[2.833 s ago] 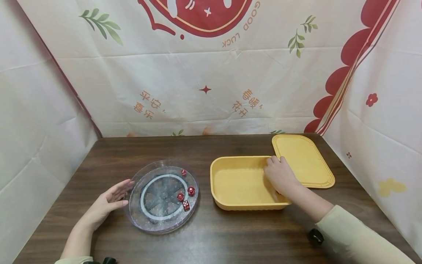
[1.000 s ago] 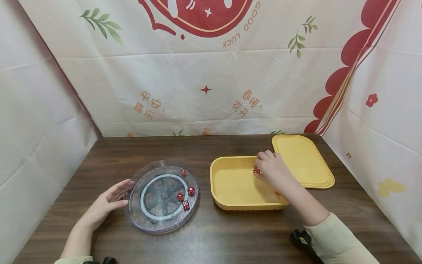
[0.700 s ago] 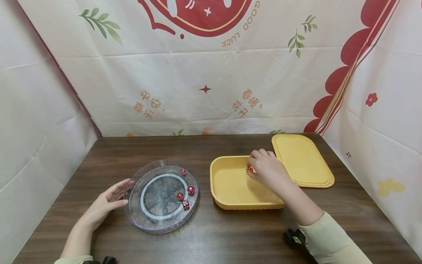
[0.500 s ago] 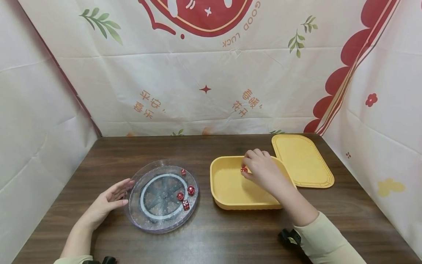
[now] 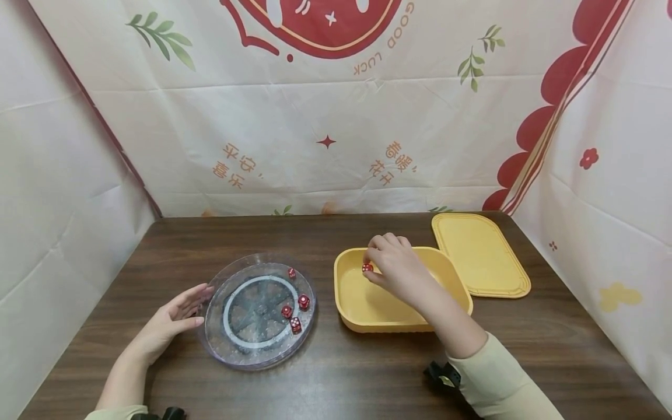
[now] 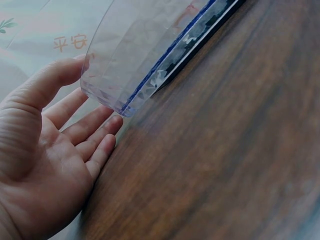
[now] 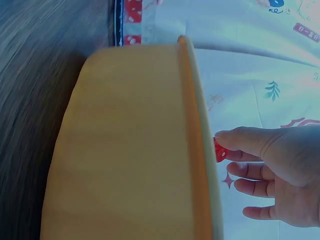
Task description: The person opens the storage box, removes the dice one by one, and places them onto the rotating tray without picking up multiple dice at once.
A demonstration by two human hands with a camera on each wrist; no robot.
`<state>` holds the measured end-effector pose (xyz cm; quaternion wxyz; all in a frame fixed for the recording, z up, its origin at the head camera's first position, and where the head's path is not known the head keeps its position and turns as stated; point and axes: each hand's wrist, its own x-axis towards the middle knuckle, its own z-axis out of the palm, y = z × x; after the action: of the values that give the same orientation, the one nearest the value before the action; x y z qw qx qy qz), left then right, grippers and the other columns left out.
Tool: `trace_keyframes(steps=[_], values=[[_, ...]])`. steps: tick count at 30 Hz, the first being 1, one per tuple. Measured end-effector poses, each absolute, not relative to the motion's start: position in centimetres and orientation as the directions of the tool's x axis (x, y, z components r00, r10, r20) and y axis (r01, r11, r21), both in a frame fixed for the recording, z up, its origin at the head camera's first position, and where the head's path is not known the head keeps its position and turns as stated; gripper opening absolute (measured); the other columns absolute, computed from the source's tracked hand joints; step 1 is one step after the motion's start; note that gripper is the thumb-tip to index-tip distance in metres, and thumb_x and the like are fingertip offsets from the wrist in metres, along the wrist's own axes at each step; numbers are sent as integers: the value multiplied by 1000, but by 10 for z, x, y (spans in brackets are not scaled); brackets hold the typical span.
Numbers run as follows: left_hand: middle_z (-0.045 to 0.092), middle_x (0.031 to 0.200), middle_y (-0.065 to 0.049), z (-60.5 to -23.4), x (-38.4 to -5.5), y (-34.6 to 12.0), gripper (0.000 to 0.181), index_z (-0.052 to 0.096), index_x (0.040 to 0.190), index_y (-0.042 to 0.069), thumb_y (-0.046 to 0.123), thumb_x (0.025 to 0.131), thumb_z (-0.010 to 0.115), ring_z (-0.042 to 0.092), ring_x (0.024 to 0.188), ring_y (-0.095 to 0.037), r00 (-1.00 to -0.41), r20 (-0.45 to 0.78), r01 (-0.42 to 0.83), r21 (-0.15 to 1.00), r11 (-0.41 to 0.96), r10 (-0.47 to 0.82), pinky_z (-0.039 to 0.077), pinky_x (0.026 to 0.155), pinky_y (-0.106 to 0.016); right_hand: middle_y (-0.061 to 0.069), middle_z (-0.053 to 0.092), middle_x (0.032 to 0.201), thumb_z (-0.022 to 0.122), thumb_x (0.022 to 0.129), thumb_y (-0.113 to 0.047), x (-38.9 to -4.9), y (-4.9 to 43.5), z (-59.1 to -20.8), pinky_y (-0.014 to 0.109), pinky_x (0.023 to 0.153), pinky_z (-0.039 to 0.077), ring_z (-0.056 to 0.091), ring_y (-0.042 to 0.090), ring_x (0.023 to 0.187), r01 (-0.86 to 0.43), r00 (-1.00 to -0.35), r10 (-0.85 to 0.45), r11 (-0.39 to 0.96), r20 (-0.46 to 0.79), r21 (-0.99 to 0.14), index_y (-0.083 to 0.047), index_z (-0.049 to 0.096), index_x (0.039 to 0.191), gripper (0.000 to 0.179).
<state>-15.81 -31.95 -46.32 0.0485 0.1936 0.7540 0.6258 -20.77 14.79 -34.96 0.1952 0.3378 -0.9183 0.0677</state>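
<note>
My right hand [image 5: 400, 269] pinches a red die [image 5: 367, 268] between thumb and fingertips, over the left part of a yellow box [image 5: 350, 303]. In the right wrist view the same die [image 7: 220, 151] shows just past the box rim [image 7: 197, 135], held by thumb and index finger. My left hand [image 5: 170, 319] rests at the left side of a round clear dish [image 5: 247, 356], fingers nearly straight and touching its wall [image 6: 115, 60]. Several red dice, such as one die [image 5: 296, 325], lie in the dish toward its right side.
A yellow lid [image 5: 483, 256] lies flat behind and right of the box, at the table's back right. The dark wooden table [image 5: 336, 379] is bounded by printed cloth walls [image 5: 294, 116] at the back and sides.
My right hand has reached into the right end of the box, come up with a red die, and moved left with it. The left hand and dish have stayed in place.
</note>
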Motion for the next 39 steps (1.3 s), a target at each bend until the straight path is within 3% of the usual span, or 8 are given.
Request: trace_keyframes(steps=[18,39], values=[[45,144,-8,-465,-159,-319,59,27,145,-7,-7,92,54,40,128,-1,-911,184,246,961,128,370,33,99,-13,-3,55,94,76,82,-25,-199,96,-341,40,89,39,48,19,94,-685,-690,-629,727,358,-45,-18,69,84,10],[47,142,-1,-467,-160,-320,60,27,145,-7,-7,92,54,40,128,1,-916,173,234,963,132,361,33,99,-12,-3,57,98,73,84,-30,-199,43,-356,35,85,40,49,17,95,-698,-693,-647,712,318,-75,-18,70,90,14]])
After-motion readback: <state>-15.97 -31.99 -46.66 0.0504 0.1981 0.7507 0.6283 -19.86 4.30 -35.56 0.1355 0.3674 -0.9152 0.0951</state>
